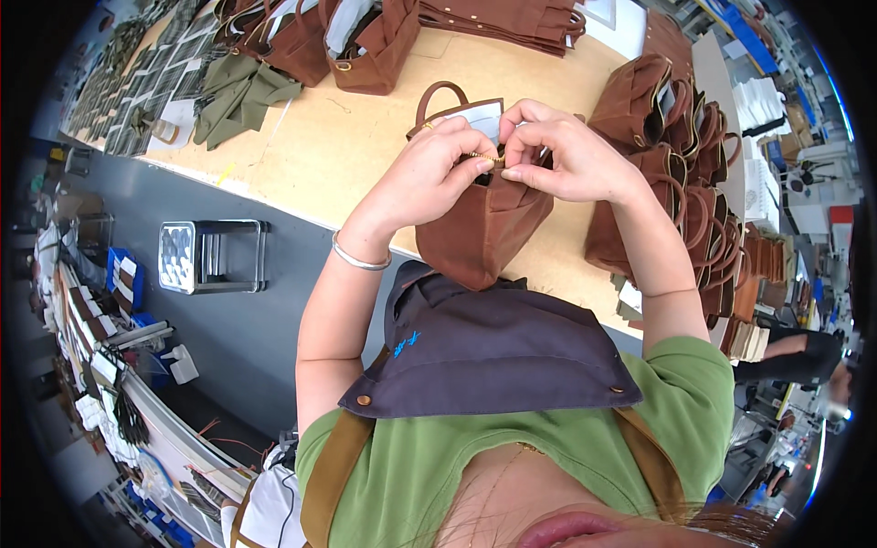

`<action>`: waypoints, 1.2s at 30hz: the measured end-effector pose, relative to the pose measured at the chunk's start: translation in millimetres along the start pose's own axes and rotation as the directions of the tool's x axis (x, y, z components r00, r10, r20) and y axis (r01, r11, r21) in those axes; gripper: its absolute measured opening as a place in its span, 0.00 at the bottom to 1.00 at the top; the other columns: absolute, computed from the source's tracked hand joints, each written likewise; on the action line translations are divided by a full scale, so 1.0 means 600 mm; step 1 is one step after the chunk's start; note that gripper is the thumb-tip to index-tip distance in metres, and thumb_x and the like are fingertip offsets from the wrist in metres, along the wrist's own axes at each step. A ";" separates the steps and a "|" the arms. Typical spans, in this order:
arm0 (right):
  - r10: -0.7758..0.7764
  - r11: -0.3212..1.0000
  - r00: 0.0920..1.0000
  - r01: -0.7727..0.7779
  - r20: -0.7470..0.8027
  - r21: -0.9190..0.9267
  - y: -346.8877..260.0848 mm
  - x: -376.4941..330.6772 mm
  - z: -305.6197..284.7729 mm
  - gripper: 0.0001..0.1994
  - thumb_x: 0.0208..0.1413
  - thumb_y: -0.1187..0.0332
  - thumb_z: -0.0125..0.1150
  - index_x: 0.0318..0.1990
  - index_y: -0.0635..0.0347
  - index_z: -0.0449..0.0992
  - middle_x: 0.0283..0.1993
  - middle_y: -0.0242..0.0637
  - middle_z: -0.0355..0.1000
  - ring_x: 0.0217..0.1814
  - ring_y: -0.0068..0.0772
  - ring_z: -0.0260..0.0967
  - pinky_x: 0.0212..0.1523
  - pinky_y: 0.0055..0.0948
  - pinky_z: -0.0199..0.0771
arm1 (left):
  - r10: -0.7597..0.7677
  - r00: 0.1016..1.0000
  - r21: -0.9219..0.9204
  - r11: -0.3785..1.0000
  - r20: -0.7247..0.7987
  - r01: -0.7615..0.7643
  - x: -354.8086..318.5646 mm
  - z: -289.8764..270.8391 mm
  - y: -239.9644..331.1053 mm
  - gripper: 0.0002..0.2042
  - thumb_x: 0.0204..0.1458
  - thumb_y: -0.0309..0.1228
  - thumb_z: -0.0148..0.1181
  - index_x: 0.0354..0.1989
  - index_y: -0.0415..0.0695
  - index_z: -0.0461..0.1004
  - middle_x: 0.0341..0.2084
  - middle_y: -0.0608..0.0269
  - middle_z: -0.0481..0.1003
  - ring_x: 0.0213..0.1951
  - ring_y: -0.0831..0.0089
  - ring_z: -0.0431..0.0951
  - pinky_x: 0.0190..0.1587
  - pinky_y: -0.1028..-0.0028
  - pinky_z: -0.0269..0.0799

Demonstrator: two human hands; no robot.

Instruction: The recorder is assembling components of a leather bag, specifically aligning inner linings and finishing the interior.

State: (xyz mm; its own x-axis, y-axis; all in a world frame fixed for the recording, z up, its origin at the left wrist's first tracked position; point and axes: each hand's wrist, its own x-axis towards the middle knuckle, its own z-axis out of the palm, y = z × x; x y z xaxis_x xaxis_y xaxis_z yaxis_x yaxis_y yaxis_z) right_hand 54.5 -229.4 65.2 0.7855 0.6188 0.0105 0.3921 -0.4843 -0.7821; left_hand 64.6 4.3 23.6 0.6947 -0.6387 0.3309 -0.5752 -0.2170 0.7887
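Observation:
A brown handbag [480, 224] stands at the table's near edge, close against my apron, one round handle up at its far side. Over its mouth my two hands meet at a gold-toothed zipper [484, 156]. My left hand [448, 169] pinches the zipper edge from the left. From the right, my right hand [553, 151] pinches at the zipper's other end, thumb and fingertips pressed together. Whether it has the slider or the tape cannot be made out. Pale lining shows behind the fingers, inside the bag's opening.
Several finished-looking brown bags [653, 173] crowd the table's right side. More brown bags [370, 55] stand at the back, beside flat brown leather pieces [502, 20]. Olive cloth [239, 96] and plaid fabric stacks lie far left. A stool [215, 256] stands on the grey floor.

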 end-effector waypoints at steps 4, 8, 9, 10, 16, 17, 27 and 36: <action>-0.050 0.997 0.999 0.050 -0.001 -0.063 0.004 0.000 -0.001 0.07 0.52 0.69 0.68 0.30 0.61 0.75 0.46 0.36 0.69 0.45 0.33 0.69 0.44 0.32 0.71 | 0.079 0.996 0.088 0.993 -0.042 -0.075 0.001 0.001 0.006 0.03 0.57 0.24 0.59 0.38 0.39 0.76 0.29 0.60 0.69 0.35 0.62 0.68 0.41 0.67 0.66; -0.036 0.997 0.999 0.038 0.032 -0.068 -0.001 0.000 -0.002 0.07 0.53 0.69 0.66 0.30 0.61 0.75 0.46 0.35 0.69 0.44 0.33 0.69 0.44 0.31 0.71 | 0.093 0.994 0.142 0.986 -0.055 -0.085 -0.001 0.000 0.008 0.04 0.55 0.25 0.61 0.37 0.40 0.77 0.29 0.59 0.70 0.36 0.60 0.69 0.43 0.65 0.66; -0.067 0.995 0.998 0.068 0.018 -0.069 0.000 0.000 -0.001 0.07 0.53 0.69 0.66 0.31 0.61 0.75 0.45 0.35 0.69 0.41 0.31 0.69 0.41 0.30 0.71 | 0.102 0.993 0.160 0.983 -0.058 -0.092 -0.001 0.000 0.008 0.04 0.55 0.25 0.61 0.37 0.40 0.77 0.29 0.59 0.70 0.37 0.60 0.69 0.43 0.65 0.66; -0.099 0.993 0.995 0.099 0.003 -0.071 0.003 -0.001 0.001 0.07 0.54 0.69 0.66 0.31 0.61 0.74 0.44 0.34 0.69 0.38 0.29 0.69 0.39 0.30 0.71 | 0.111 0.992 0.178 0.979 -0.061 -0.098 -0.002 0.000 0.009 0.04 0.54 0.25 0.61 0.36 0.40 0.77 0.29 0.59 0.70 0.37 0.60 0.69 0.43 0.65 0.67; -0.148 0.984 0.989 0.144 -0.029 -0.105 0.010 0.001 0.006 0.07 0.54 0.69 0.65 0.31 0.61 0.73 0.43 0.33 0.69 0.35 0.30 0.68 0.37 0.30 0.69 | 0.104 0.991 0.193 0.977 -0.080 -0.087 -0.002 0.004 0.014 0.04 0.54 0.25 0.61 0.36 0.40 0.77 0.28 0.59 0.70 0.37 0.59 0.69 0.43 0.65 0.67; -0.142 0.985 0.989 0.138 -0.031 -0.103 0.010 0.001 0.007 0.07 0.54 0.69 0.65 0.31 0.60 0.73 0.43 0.33 0.69 0.35 0.31 0.68 0.37 0.31 0.69 | 0.107 0.991 0.198 0.976 -0.082 -0.089 -0.002 0.004 0.014 0.04 0.54 0.25 0.61 0.36 0.40 0.77 0.28 0.59 0.70 0.37 0.59 0.69 0.43 0.65 0.67; -0.106 0.989 0.994 0.102 -0.032 -0.104 0.004 0.002 0.007 0.07 0.55 0.68 0.65 0.32 0.60 0.74 0.43 0.33 0.69 0.37 0.30 0.67 0.37 0.30 0.69 | 0.107 0.991 0.180 0.979 -0.078 -0.091 -0.007 -0.003 0.019 0.03 0.53 0.24 0.61 0.35 0.39 0.76 0.28 0.60 0.70 0.37 0.60 0.68 0.43 0.65 0.66; -0.042 0.993 0.999 0.038 -0.028 -0.113 -0.006 0.008 0.010 0.07 0.55 0.68 0.65 0.32 0.61 0.74 0.41 0.34 0.69 0.37 0.30 0.68 0.37 0.30 0.69 | 0.056 0.994 0.094 0.994 -0.094 -0.047 -0.013 0.001 0.012 0.02 0.55 0.24 0.60 0.35 0.40 0.77 0.26 0.61 0.68 0.34 0.63 0.67 0.40 0.67 0.66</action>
State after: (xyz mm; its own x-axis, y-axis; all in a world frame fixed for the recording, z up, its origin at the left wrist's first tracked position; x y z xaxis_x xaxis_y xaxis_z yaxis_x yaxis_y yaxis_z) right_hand 53.8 -220.8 64.5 0.7814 0.6211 0.0603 0.4735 -0.5273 -0.7055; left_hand 54.7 7.0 26.5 0.6988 -0.5779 0.4217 -0.6455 -0.2553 0.7198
